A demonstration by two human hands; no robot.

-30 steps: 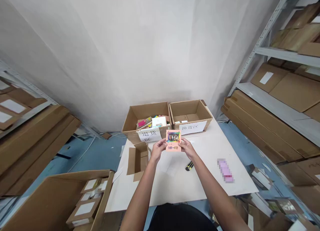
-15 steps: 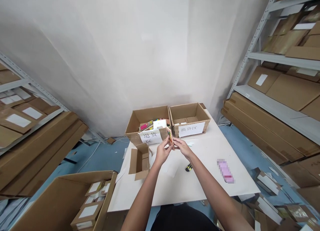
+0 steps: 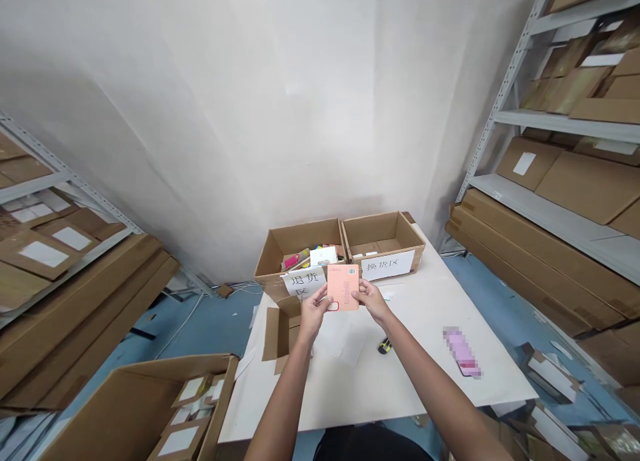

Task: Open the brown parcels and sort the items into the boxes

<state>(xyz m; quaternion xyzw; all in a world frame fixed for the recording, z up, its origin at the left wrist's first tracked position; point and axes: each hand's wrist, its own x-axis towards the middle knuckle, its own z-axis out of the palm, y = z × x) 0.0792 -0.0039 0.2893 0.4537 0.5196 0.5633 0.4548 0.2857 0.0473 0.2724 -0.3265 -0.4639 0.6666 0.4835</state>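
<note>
A small orange-pink book (image 3: pixel 343 289) is held up over the table, its flat cover with a barcode facing me. My left hand (image 3: pixel 315 309) pinches its lower left edge, and my right hand (image 3: pixel 372 300) grips the right edge, thumb on the cover. Behind it stand two labelled cardboard boxes. The left box (image 3: pixel 274 282) contains a white box and colourful packets; the right box (image 3: pixel 417 256) has a few white pieces inside. An opened small carton (image 3: pixel 271 333) sits beyond my left forearm, partly hidden by it.
On the white table (image 3: pixel 360 401) lie a yellow-black box cutter (image 3: pixel 385 346) and a blurred pink object (image 3: pixel 461 352). A large carton (image 3: pixel 100 414) with parcels stands at the front left. Loaded shelves (image 3: pixel 555 118) rise on both sides. Cartons litter the floor at right.
The book was edge-on between my hands and has turned so its cover faces me. Both hands have moved slightly apart, still holding it. The camera view has shifted a little.
</note>
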